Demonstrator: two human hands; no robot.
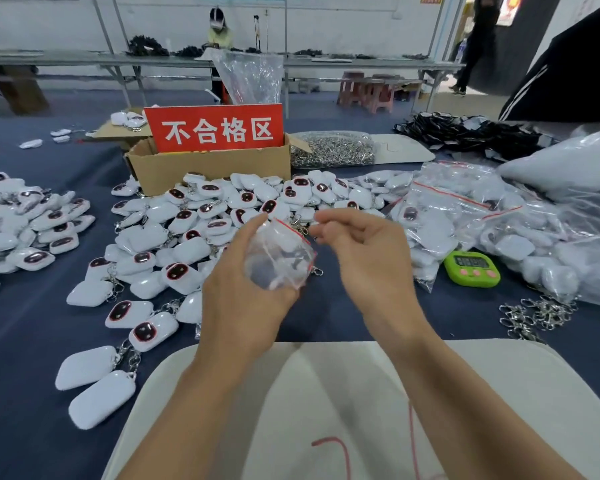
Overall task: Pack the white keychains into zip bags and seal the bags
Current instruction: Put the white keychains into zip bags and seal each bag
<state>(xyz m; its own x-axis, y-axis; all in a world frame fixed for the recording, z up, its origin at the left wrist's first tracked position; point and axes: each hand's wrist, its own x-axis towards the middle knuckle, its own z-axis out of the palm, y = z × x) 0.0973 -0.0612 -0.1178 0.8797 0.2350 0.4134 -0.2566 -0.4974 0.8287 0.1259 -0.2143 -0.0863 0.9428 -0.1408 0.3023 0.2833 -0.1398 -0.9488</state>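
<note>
Near pad: a pale pad (326, 393) lies at the near edge of the bench (21, 341); both forearms reach out over it.
Left hand: the left hand (243, 299) is raised above the bench, palm turned right, fingers and thumb curled round the lower part of a zip bag (278, 258).
Zip bag: held in the air between the hands, red seal strip at its top right. A pale shape shows through the plastic, probably a keychain, though blur hides the detail.
Right hand: the right hand (364, 258) hangs just beside the bag's top, fingers loosely curled with the tips toward the red strip. Whether they pinch anything, I cannot tell.
Step in hand: judging by the filled look of the bag, closing it.
Next move: the right fingertips would need to meet the strip at one end and press along it while the left hand steadies the bag.
Loose keychains: the pile of keychains (194, 220) spreads left and beyond the hands.
Packed bags: a heap of filled bags (447, 209) lies to the right, a green timer (471, 268) near it.
Far: a cardboard box (208, 168) with a red sign (215, 128).
</note>
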